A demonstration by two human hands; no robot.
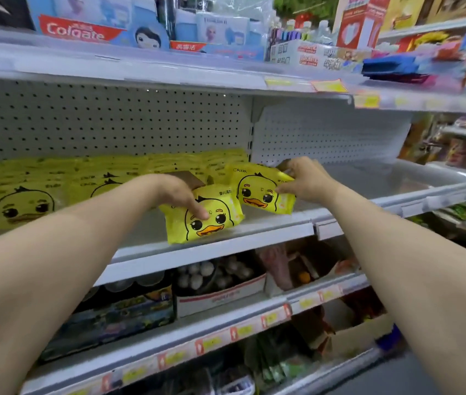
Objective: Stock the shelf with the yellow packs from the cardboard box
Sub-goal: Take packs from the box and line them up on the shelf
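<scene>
- The shelf (382,181) lies bare from its middle to its right end, back to the pegboard wall (325,132); there is open room there.
- Stacked yellow packs (26,195) fill its left half from near the front edge to the back.
- At the middle, three things block the way: the front pack (206,220) in the left grip (180,195), the rear pack (260,192) in the right grip (303,181), and a brown cardboard flap (190,178) behind them.
- The upper shelf (140,69) caps the room overhead.
</scene>
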